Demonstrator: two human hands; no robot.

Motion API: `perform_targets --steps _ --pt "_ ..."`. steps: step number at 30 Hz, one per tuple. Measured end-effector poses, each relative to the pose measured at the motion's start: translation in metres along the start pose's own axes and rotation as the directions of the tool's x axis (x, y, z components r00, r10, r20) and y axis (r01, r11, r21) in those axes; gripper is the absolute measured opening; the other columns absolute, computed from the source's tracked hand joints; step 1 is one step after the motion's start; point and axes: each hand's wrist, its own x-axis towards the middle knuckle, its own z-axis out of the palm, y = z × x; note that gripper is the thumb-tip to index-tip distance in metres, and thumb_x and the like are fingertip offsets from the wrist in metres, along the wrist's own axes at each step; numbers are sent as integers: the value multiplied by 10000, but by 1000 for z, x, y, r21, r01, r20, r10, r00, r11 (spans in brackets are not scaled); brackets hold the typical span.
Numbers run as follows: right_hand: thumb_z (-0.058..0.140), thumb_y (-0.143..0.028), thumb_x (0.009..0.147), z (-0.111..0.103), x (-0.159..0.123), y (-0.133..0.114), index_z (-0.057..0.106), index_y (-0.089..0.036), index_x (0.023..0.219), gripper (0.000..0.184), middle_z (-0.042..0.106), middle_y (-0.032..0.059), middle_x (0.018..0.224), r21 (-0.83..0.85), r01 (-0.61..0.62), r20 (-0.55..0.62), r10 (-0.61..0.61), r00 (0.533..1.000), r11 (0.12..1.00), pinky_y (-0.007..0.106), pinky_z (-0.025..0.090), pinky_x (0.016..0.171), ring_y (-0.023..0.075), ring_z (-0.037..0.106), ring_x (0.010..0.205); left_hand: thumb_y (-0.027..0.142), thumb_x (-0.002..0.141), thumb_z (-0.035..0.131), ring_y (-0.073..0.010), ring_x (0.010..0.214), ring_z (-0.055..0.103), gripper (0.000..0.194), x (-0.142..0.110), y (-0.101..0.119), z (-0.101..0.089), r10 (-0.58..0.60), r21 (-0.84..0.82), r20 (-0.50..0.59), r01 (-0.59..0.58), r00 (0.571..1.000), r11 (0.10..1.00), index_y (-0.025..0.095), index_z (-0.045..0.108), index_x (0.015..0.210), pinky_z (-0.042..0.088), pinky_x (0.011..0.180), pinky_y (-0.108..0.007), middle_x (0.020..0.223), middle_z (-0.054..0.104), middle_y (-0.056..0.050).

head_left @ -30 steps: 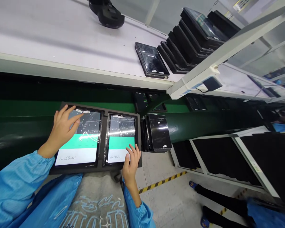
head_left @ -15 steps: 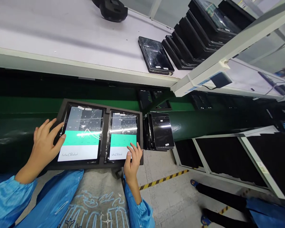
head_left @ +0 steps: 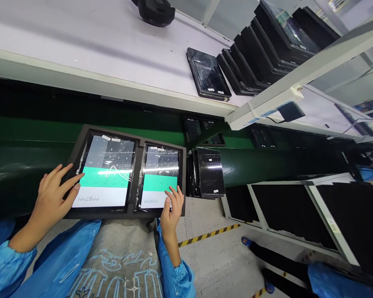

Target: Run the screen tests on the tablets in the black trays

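Observation:
A dark tray (head_left: pixel 135 176) lies in front of me with two lit tablets in it. The left tablet (head_left: pixel 107 171) and the right tablet (head_left: pixel 160 176) both show a grey keypad, a green band and a white strip. My left hand (head_left: pixel 54 196) rests on the tray's left rim, fingers spread, a fingertip at the left tablet's edge. My right hand (head_left: pixel 170 207) sits at the right tablet's lower right corner, fingers bent and touching the screen. Neither hand grips anything.
A stack of dark tablets (head_left: pixel 208 171) stands just right of the tray on the green conveyor (head_left: pixel 267 163). Above, a white shelf (head_left: pixel 96 49) carries a single tablet (head_left: pixel 209 78) and a row of stacked ones (head_left: pixel 261 54). Another person's legs (head_left: pixel 286 265) show at lower right.
My left hand drew back from the upper part of the left tablet's screen to the tray's left rim. My right hand stayed at the right tablet's lower corner.

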Motion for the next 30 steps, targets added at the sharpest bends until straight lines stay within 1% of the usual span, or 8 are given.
perform_targets --steps 2,4,7,11,14,17,25,30 --pt "393 -259 1024 -1 -2 0 693 -215 1068 306 674 100 1229 -6 21 23 -20 1000 1000 600 299 1141 286 446 1383 301 958 431 -357 1481 290 453 -1 -2 2 18 -2 -16 -18 1000 1000 355 543 1393 209 1189 -629 1524 435 -114" --pt "393 -252 1023 -1 -4 0 697 -217 1088 312 670 97 1235 -10 44 54 -44 998 999 586 333 1124 283 440 1385 299 959 439 -364 1461 329 371 -1 -3 3 36 -8 -38 -36 999 999 260 642 1267 228 1183 -626 1476 487 -152" --pt "372 -247 1026 -1 -5 0 695 -214 1122 339 662 101 1248 -18 53 76 -51 996 998 573 360 1109 281 424 1392 282 959 446 -355 1440 370 314 1 -3 0 53 -45 -61 -56 997 997 207 680 1155 268 1179 -601 1434 525 -168" --pt "364 -255 1026 -1 -3 -1 695 -218 1147 355 636 103 1299 -49 64 92 -59 994 997 573 362 1108 288 370 1421 258 957 459 -336 1431 387 287 1 -2 -3 78 -85 -88 -86 993 993 207 666 1149 318 1172 -559 1423 535 -152" --pt "372 -250 1021 -1 0 -4 695 -241 1169 356 605 86 1361 -93 89 138 -76 988 992 594 319 1129 296 305 1456 251 955 478 -331 1421 400 268 0 -3 -1 86 -89 -106 -96 991 991 197 661 1143 328 1176 -542 1414 540 -147" --pt "380 -241 1014 -1 2 -7 698 -264 1172 355 590 66 1388 -139 114 184 -88 979 984 619 265 1148 300 280 1470 242 951 488 -329 1414 410 261 -1 -4 1 77 -94 -113 -87 991 992 199 661 1143 327 1181 -539 1414 542 -135" --pt "432 -231 1002 1 4 -16 694 -245 1159 306 558 77 1433 -166 104 208 -69 976 981 649 211 1161 309 227 1495 232 931 510 -326 1409 416 286 -2 -6 2 69 -121 -123 -84 990 989 256 663 1172 332 1184 -551 1433 535 -88" --pt "415 -251 1007 8 10 -17 645 -267 1285 361 473 81 1522 -262 116 268 -43 962 958 684 239 1133 344 176 1515 221 919 516 -333 1404 424 282 -4 -10 5 85 -120 -139 -102 987 987 259 681 1143 339 1177 -565 1424 546 -88"
